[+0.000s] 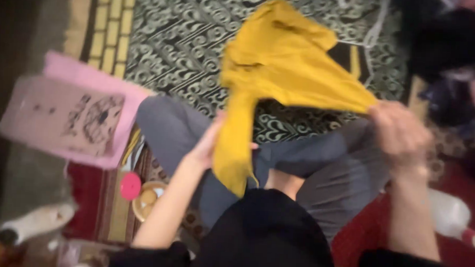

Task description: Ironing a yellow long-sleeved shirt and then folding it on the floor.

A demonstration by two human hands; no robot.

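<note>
- We are gripping the mustard-yellow cloth (282, 66) with both hands: left hand (208, 143) pinching a hanging edge, right hand (400, 131) clenched on a corner
- Cloth is stretching between the hands, above our crossed legs (320, 162)
- Judgement: keeping tension even, edges level
- Pink box (70, 112) is lying well beyond left hand

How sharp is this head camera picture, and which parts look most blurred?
Head view: soft overall with motion blur; the right hand and the mustard-yellow cloth garment it grips are smeared, the left hand slightly clearer; the patterned dark green rug stays readable; lighting dim, no glare.
</note>
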